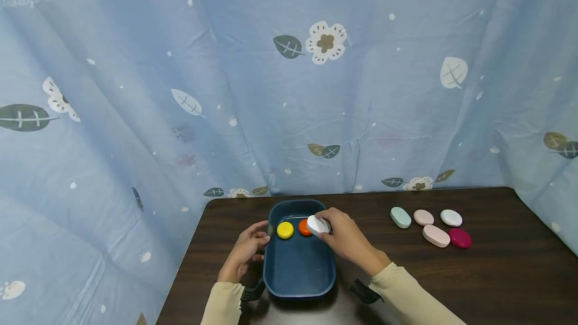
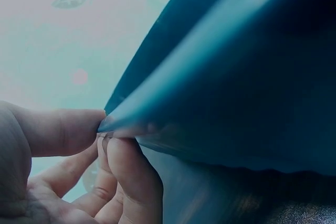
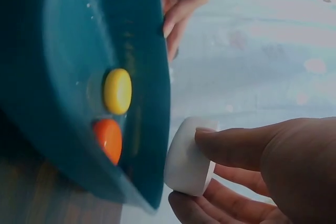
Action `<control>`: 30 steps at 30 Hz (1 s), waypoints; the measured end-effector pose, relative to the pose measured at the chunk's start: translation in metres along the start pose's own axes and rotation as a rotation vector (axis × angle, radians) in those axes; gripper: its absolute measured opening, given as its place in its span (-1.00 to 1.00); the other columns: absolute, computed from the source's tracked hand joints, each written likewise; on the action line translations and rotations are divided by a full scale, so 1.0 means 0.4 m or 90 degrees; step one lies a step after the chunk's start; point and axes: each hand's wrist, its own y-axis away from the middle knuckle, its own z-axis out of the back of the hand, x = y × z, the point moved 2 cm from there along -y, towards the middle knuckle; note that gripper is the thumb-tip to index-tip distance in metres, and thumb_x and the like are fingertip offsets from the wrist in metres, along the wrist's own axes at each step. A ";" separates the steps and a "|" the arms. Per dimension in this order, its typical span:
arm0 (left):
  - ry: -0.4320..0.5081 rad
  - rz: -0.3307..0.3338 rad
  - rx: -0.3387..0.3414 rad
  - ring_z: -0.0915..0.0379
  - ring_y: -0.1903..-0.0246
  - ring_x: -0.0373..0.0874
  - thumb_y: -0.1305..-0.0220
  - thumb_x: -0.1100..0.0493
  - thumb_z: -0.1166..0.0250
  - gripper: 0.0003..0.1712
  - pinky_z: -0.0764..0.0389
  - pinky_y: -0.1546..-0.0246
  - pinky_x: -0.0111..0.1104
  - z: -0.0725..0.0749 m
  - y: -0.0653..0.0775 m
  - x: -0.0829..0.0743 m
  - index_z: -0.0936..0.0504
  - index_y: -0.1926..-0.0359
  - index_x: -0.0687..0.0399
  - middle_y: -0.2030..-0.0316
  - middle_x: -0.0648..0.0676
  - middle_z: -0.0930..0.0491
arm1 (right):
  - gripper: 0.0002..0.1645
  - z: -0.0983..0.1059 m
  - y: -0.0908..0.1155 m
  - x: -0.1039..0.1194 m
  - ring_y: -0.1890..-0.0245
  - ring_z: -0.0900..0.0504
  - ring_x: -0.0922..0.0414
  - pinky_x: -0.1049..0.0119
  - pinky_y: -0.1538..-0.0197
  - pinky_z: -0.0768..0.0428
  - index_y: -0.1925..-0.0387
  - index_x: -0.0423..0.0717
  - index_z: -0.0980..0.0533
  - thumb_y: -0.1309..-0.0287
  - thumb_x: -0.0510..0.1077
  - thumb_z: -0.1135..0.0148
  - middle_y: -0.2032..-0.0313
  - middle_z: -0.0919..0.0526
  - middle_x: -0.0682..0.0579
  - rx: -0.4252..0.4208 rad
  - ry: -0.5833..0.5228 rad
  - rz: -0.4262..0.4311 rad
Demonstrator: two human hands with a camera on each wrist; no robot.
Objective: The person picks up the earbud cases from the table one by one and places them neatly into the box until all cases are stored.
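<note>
A deep blue rectangular tray point(image 1: 299, 270) with rounded corners stands near the table's front. My left hand point(image 1: 246, 249) is at its left side, thumb and forefinger pinching the rim point(image 2: 107, 124). With thumb and fingers, my right hand point(image 1: 346, 237) grips a smooth white oval piece point(image 3: 190, 158), thick like a bar of soap, over the tray's right side. Inside the tray lie a round yellow piece point(image 1: 285, 230) and, to its right, an orange one point(image 1: 303, 227), partly covered by the white piece in the head view.
On the right of the dark wooden table point(image 1: 510, 275) lie several smooth pieces: a mint oval point(image 1: 400, 217), a pale pink round point(image 1: 423, 217), a white round point(image 1: 451, 217), a pink oval point(image 1: 436, 236) and a magenta one point(image 1: 460, 238). A blue patterned curtain point(image 1: 253, 64) hangs behind.
</note>
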 end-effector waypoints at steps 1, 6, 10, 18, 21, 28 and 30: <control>-0.001 0.001 0.000 -0.54 0.31 -0.05 -0.49 0.34 -0.21 -0.44 -0.64 0.45 -0.31 -0.001 0.000 0.002 -0.44 -0.46 0.21 0.15 0.12 -0.54 | -0.54 -0.004 -0.003 0.005 0.10 -0.69 -0.03 -0.04 0.02 -0.74 -0.06 -0.28 -0.67 -0.08 -0.44 -0.53 0.01 -0.68 -0.17 0.007 -0.002 0.006; -0.003 0.006 -0.003 -0.55 0.31 -0.05 -0.50 0.33 -0.21 -0.44 -0.63 0.44 -0.31 0.000 0.007 0.002 -0.44 -0.46 0.21 0.10 0.18 -0.56 | -0.54 -0.030 -0.026 0.031 0.09 -0.68 -0.06 -0.05 0.03 -0.72 -0.08 -0.32 -0.65 -0.11 -0.43 -0.51 -0.01 -0.67 -0.21 0.060 -0.004 0.039; -0.003 0.009 -0.003 -0.54 0.32 -0.07 -0.49 0.33 -0.22 -0.44 -0.62 0.43 -0.32 0.002 0.011 -0.002 -0.45 -0.46 0.21 0.11 0.16 -0.56 | -0.55 -0.052 -0.048 0.049 0.10 -0.69 -0.07 -0.02 0.02 -0.71 -0.08 -0.34 -0.65 -0.12 -0.42 -0.51 0.02 -0.68 -0.21 0.099 0.009 0.067; 0.004 0.005 0.002 -0.54 0.30 -0.07 -0.48 0.35 -0.22 -0.44 -0.61 0.44 -0.31 -0.004 0.005 -0.009 -0.45 -0.45 0.23 0.14 0.12 -0.56 | -0.55 -0.090 -0.072 0.067 0.07 -0.67 -0.04 0.07 0.00 -0.69 -0.09 -0.31 -0.65 -0.15 -0.37 -0.53 -0.02 -0.69 -0.21 0.173 0.044 0.065; 0.007 0.008 0.002 -0.55 0.30 -0.08 -0.48 0.35 -0.21 -0.44 -0.61 0.44 -0.32 -0.004 0.004 -0.009 -0.45 -0.45 0.23 0.14 0.13 -0.56 | -0.55 -0.101 -0.081 0.073 0.05 -0.66 -0.01 0.08 -0.06 -0.68 -0.09 -0.30 -0.66 -0.15 -0.34 -0.54 -0.05 -0.71 -0.19 0.199 0.065 0.053; 0.008 0.015 0.000 -0.55 0.30 -0.06 -0.48 0.35 -0.21 -0.44 -0.62 0.44 -0.31 -0.002 0.001 -0.007 -0.44 -0.46 0.24 0.15 0.14 -0.56 | -0.57 -0.132 -0.093 0.070 0.08 -0.67 0.09 0.15 -0.11 -0.67 -0.06 -0.27 -0.69 -0.14 -0.30 -0.57 -0.02 -0.75 -0.10 0.233 0.106 0.058; 0.004 0.016 -0.001 -0.55 0.30 -0.05 -0.49 0.35 -0.21 -0.44 -0.62 0.43 -0.30 -0.002 -0.001 -0.007 -0.44 -0.46 0.23 0.15 0.14 -0.55 | -0.57 -0.139 -0.095 0.067 0.11 -0.67 0.12 0.19 -0.09 -0.68 -0.05 -0.27 -0.70 -0.13 -0.29 -0.58 0.00 -0.76 -0.09 0.236 0.112 0.058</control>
